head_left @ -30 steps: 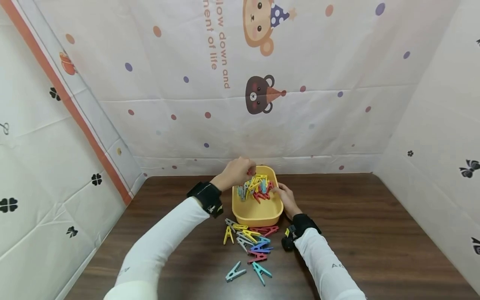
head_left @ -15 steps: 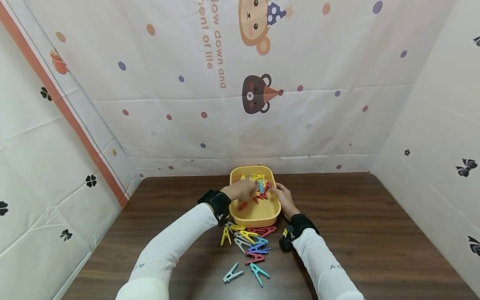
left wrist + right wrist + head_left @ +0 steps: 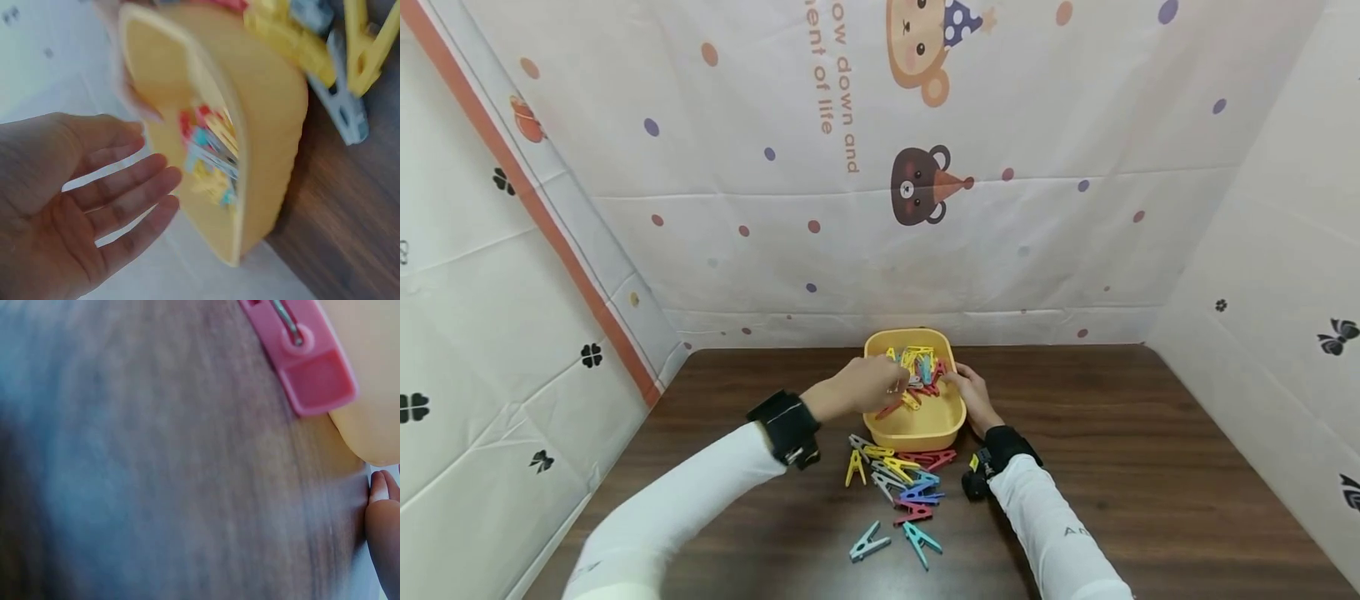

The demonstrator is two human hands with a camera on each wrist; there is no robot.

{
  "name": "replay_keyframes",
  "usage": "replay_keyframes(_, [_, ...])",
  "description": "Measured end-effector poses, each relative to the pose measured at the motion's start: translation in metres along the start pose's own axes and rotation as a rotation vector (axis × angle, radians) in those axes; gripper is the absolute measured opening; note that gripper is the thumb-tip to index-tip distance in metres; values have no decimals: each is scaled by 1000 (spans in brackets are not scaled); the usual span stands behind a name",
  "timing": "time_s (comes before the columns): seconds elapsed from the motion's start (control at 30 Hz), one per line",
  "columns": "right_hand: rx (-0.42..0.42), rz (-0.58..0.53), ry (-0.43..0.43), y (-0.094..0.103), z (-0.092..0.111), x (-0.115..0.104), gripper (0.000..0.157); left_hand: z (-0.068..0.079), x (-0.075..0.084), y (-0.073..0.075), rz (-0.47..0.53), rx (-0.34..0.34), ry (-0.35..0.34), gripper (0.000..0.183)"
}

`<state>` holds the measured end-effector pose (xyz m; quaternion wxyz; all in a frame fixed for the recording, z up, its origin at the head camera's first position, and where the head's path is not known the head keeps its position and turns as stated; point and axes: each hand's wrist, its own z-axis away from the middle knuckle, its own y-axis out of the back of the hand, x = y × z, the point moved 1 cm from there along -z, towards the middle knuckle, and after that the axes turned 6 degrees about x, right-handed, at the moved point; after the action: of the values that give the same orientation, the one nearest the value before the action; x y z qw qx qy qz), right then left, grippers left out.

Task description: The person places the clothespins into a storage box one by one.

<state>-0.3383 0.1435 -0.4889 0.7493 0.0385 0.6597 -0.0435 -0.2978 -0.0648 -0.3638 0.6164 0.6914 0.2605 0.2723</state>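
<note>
A yellow plastic bin (image 3: 916,433) holds a heap of clothespins (image 3: 917,360) in yellow, red, blue and grey. Over its left rim hangs my left hand (image 3: 868,385); the left wrist view shows its fingers (image 3: 140,178) loosely bent with nothing between them. My right hand (image 3: 976,400) grips the bin's right rim, thumb over the edge and fingers outside. Just under the hanging hand, a red clothespin (image 3: 889,408) lies inside the bin. Close beside the bin's wall, the right wrist view has a pinkish-red clothespin (image 3: 319,381) on the table.
In front of the bin, several loose clothespins (image 3: 898,469) lie in a pile on the dark wooden table (image 3: 1112,450). Nearer me are a pale grey clothespin (image 3: 868,543) and a turquoise clothespin (image 3: 920,542). A printed cloth (image 3: 1037,250) hangs behind the table.
My left hand came down into the bin with a red clothespin, let go of it there, and drew back leftward to the rim. My right hand keeps its grip on the bin.
</note>
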Motion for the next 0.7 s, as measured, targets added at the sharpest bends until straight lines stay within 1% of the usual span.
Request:
replay_keyframes(0.03, [-3,0,0,0,0,0,53,10,6,3,1,40,-27,5])
replay_keyframes(0.1, [-1,6,-6,1,-1,-2,54,30,19,8,-2,98,-77,5])
replay_keyframes(0.17, [7,14,-12,2,-1,-3,54,51,33,8,-14,123,-119,4])
replay_keyframes(0.2, [12,17,-12,2,-2,-4,54,60,39,6,-26,121,-137,5])
replay_keyframes(0.3, [17,24,-15,2,-3,-5,54,89,56,-6,-49,61,-195,8])
replay_keyframes(0.33, [15,28,-18,2,-2,-5,54,98,59,-12,-56,21,-208,11])
replay_keyframes(0.4, [5,30,-19,1,-2,-4,55,116,64,-25,-46,-52,-235,19])
replay_keyframes(0.47, [0,29,-21,0,0,-3,55,130,65,-38,-34,-121,-245,27])
replay_keyframes(0.53, [4,21,-23,-1,1,-2,54,139,64,-49,-17,-168,-242,31])
replay_keyframes(0.6, [0,10,-21,-1,1,0,54,144,62,-58,-4,-176,-236,30])
replay_keyframes(0.63, [-2,6,-20,0,1,0,55,145,62,-62,-1,-167,-237,26])
replay_keyframes(0.7, [-8,-6,-20,-1,1,0,56,144,61,-65,13,-156,-233,19])
